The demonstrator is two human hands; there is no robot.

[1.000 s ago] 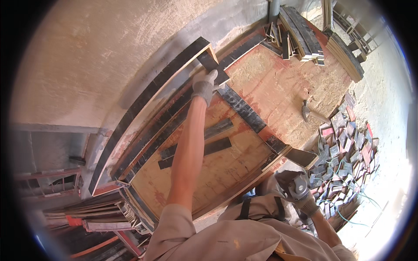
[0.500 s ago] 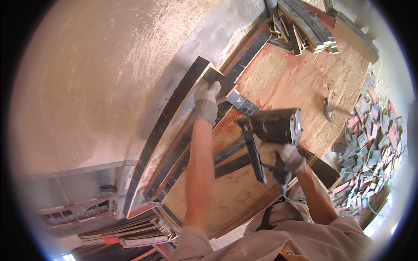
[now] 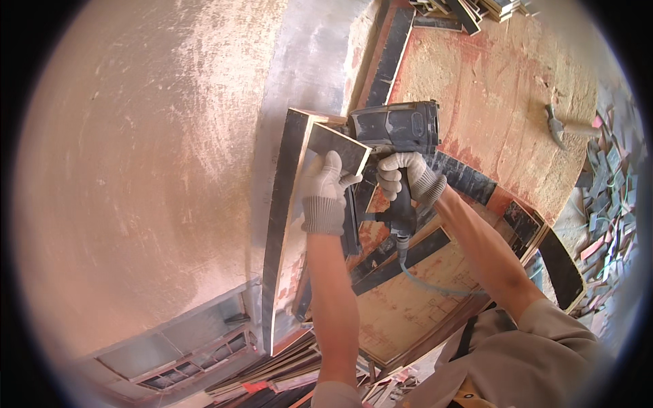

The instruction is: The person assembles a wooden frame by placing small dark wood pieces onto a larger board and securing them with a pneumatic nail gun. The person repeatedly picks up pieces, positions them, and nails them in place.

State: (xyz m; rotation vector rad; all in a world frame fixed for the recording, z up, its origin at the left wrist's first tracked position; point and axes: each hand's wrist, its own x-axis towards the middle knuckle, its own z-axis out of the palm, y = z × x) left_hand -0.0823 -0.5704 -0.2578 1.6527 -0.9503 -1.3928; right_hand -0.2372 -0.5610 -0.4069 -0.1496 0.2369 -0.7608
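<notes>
My left hand (image 3: 324, 194), in a pale knitted glove, is closed on a short dark-faced plywood piece (image 3: 340, 147), with the thumb pressed on its face. That piece sits against the upper end of a long, curved, dark-faced plywood strip (image 3: 277, 217) standing on edge. In my right hand (image 3: 411, 178), also gloved, is the handle of a black pneumatic nail gun (image 3: 398, 128). Its body lies just beyond the short piece, and its nose is hidden behind that piece. A pale air hose (image 3: 435, 289) runs from the handle's base.
A claw hammer (image 3: 556, 128) lies on the red-stained wooden worktop (image 3: 490, 88). Wood offcuts (image 3: 605, 177) are heaped at the right. Dark strips (image 3: 388, 58) edge the worktop beside the plastered wall (image 3: 156, 149). Long boards (image 3: 272, 377) are stacked at lower left.
The nail gun in my right hand has moved left and up, against the short plywood piece. My left hand keeps its hold. The view has shifted, and the curved strip stands more upright in it.
</notes>
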